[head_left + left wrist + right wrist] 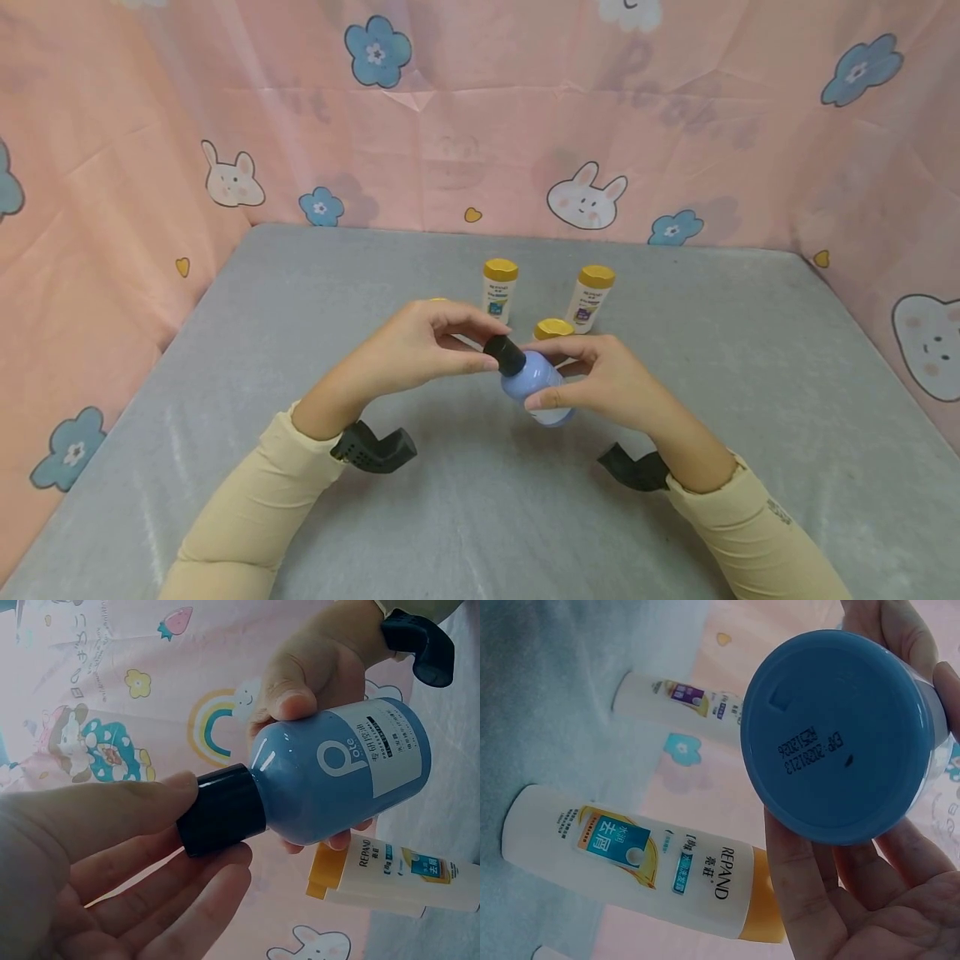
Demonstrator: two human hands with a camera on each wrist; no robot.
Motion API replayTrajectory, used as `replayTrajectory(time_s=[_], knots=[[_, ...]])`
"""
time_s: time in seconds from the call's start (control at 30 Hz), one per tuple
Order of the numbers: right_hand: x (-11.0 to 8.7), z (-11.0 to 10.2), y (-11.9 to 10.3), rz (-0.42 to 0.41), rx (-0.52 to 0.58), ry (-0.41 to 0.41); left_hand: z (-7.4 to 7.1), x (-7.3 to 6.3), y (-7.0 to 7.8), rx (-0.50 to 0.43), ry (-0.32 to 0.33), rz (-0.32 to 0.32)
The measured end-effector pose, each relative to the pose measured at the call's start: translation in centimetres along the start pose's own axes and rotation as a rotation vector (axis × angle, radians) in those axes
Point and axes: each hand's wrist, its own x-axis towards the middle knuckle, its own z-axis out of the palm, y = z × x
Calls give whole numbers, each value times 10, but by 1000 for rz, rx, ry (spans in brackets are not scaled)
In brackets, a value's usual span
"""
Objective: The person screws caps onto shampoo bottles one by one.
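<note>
A blue bottle (531,375) with a white label is held tilted above the table, its black cap (505,355) pointing up and to the left. My left hand (420,346) pinches the cap between thumb and fingers. Round the bottle's body my right hand (600,379) grips with thumb and fingers. In the left wrist view the cap (223,810) sits against the bottle's neck. The bottle's flat base (832,739), with printed characters, faces the right wrist camera.
Behind the hands stand white bottles with yellow caps: one (498,293) in the middle, another (591,298) to the right. A nearer yellow cap (553,328) shows above my right hand, another (438,298) behind my left. Grey cloth (465,517) covers the table; patterned pink curtains hang around.
</note>
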Motion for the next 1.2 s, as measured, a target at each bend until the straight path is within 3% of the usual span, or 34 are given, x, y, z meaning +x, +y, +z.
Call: replayTrajectory(time_s=[0.23, 0.53, 0.77, 1.07, 1.2], knots=[[-1, 0, -1, 11, 4, -1, -1, -1, 0, -9, -28, 79], [-1, 0, -1, 12, 15, -2, 1, -2, 3, -10, 67, -39], [-1, 0, 0, 3, 15, -6, 2, -1, 1, -19, 45, -13], [-1, 0, 0, 14, 12, -1, 1, 0, 0, -63, -21, 87], [-1, 0, 0, 10, 14, -1, 1, -1, 1, -68, 0, 29]])
